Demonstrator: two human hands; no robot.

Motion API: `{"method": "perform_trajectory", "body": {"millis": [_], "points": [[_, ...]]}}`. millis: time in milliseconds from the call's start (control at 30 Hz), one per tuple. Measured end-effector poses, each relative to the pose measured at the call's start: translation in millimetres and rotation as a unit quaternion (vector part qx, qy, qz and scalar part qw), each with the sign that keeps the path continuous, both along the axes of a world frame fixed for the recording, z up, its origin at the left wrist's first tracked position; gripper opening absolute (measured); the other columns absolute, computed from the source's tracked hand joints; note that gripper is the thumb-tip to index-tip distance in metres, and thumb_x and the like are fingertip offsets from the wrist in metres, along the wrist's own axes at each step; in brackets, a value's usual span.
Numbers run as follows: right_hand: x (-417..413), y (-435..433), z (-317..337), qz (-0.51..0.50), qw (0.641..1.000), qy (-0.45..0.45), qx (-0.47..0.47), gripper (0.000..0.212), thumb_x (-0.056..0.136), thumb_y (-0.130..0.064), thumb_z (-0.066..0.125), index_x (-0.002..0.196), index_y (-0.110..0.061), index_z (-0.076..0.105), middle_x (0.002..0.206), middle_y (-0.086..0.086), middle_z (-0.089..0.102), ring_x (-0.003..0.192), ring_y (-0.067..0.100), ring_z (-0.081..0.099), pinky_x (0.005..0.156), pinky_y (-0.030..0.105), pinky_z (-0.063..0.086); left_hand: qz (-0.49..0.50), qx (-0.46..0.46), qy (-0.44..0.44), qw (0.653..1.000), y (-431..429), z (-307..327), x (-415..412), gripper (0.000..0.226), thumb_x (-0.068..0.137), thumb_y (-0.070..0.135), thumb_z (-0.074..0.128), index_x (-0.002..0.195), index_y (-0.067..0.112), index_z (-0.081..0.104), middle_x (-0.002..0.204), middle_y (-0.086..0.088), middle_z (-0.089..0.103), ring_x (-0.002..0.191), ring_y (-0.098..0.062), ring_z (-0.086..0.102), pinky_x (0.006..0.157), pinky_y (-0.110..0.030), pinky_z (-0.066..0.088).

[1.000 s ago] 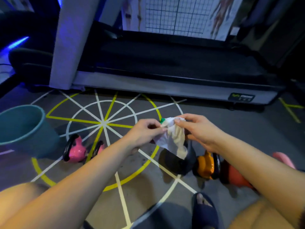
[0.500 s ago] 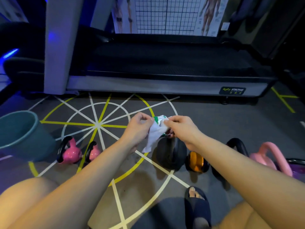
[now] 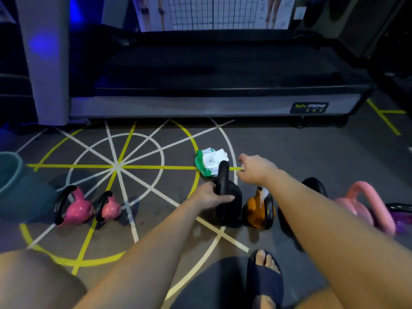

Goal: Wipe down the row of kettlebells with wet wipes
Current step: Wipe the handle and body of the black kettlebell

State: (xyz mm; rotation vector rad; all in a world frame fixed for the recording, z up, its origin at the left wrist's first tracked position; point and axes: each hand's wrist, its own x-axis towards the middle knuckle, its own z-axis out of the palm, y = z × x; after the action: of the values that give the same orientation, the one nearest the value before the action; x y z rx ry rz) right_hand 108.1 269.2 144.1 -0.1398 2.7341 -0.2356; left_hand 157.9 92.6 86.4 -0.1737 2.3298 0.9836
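A teal bucket (image 3: 12,181) stands at the left, and the right forearm hides part of a dark kettlebell (image 3: 315,186). The grey floor (image 3: 289,150) carries yellow and white lines, with a treadmill (image 3: 223,74) beyond. The left hand (image 3: 210,195) clamps its fingers (image 3: 229,198) on the black kettlebell (image 3: 229,208) at its handle base. The right hand (image 3: 254,169) hovers with fingers loosely apart, just right of the wipes pack (image 3: 209,162) lying beyond.

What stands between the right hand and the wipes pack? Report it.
Nothing visible does. The right hand is just right of the wipes pack, bare floor between. The handle of the black kettlebell, gripped by the left hand, covers only the pack's near corner.
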Motion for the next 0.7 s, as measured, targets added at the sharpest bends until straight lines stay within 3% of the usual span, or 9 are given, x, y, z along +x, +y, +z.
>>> {"method": "perform_trajectory", "body": {"millis": [100,167,233,300,433,567,633,700], "points": [[-19.5,-19.3,-35.9,0.147,0.984,0.013,0.096,0.072,0.093,-0.026,0.059,0.155,-0.037,0.025,0.138,0.008,0.047,0.115,0.032,0.059,0.080,0.041,0.052,0.046,0.015,0.014,0.999,13.6,-26.4,-11.0,0.072,0.070,0.059,0.085,0.122,0.015,0.063,0.117,-0.004,0.070,0.108,-0.024,0.065,0.088,-0.035,0.052],[-30.6,-28.7,-54.7,0.206,0.967,0.041,0.146,0.078,0.094,-0.018,0.061,0.156,-0.043,0.021,0.146,0.010,0.034,0.120,0.032,0.056,0.071,0.039,0.046,0.088,0.049,0.015,0.995,18.3,-42.7,-13.1,0.059,0.075,0.046,0.086,0.117,0.012,0.062,0.107,-0.007,0.072,0.100,-0.026,0.067,0.086,-0.038,0.054],[-39.5,-33.9,-65.4,0.245,0.949,0.074,0.182,0.071,0.090,-0.012,0.065,0.150,-0.037,0.035,0.147,0.011,0.027,0.122,0.031,0.052,0.072,0.041,0.049,0.133,0.120,-0.015,0.984,21.4,-52.3,-8.9,0.038,0.082,0.028,0.080,0.109,0.010,0.062,0.086,-0.007,0.074,0.080,-0.024,0.070,0.087,-0.047,0.058],[-48.7,-35.0,-71.1,0.296,0.931,0.109,0.186,0.058,0.085,-0.010,0.069,0.137,-0.026,0.049,0.142,0.009,0.031,0.117,0.030,0.052,0.072,0.041,0.054,0.122,0.119,-0.005,0.985,22.5,-59.3,-8.8,0.019,0.086,0.024,0.072,0.099,0.013,0.063,0.071,-0.001,0.073,0.066,-0.017,0.070,0.080,-0.040,0.060],[-63.9,-33.5,-74.8,0.386,0.895,0.125,0.186,0.032,0.090,-0.014,0.062,0.120,-0.023,0.056,0.115,0.000,0.050,0.094,0.026,0.062,0.066,0.045,0.057,0.076,0.053,0.018,0.996,19.8,-52.8,-20.5,0.015,0.082,0.028,0.069,0.085,0.014,0.070,0.068,-0.001,0.076,0.061,-0.006,0.070,0.058,-0.021,0.051],[-62.9,-44.5,-68.2,0.405,0.889,0.087,0.193,0.031,0.087,-0.025,0.061,0.117,-0.024,0.058,0.109,-0.003,0.059,0.092,0.027,0.067,0.064,0.037,0.051,0.024,0.030,-0.006,0.999,-2.1,-51.5,-28.0,0.016,0.078,0.025,0.071,0.087,0.012,0.068,0.066,-0.002,0.073,0.064,-0.017,0.069,0.074,-0.032,0.059],[-58.3,-55.7,-66.6,0.411,0.885,0.091,0.198,0.031,0.082,-0.031,0.060,0.111,-0.022,0.062,0.107,-0.002,0.063,0.091,0.029,0.067,0.062,0.033,0.041,-0.021,-0.029,0.005,0.999,-27.3,-47.8,-30.9,0.021,0.080,0.028,0.073,0.096,0.018,0.066,0.080,-0.001,0.071,0.076,-0.022,0.064,0.072,-0.027,0.050],[-48.3,-71.6,-65.8,0.418,0.885,0.093,0.185,0.029,0.080,-0.037,0.059,0.104,-0.020,0.065,0.101,0.000,0.067,0.085,0.029,0.067,0.062,0.033,0.041,-0.051,-0.081,-0.005,0.995,-56.7,-43.5,-31.0,0.025,0.077,0.030,0.074,0.100,0.021,0.068,0.092,-0.006,0.073,0.087,-0.024,0.067,0.072,-0.027,0.051]]}}
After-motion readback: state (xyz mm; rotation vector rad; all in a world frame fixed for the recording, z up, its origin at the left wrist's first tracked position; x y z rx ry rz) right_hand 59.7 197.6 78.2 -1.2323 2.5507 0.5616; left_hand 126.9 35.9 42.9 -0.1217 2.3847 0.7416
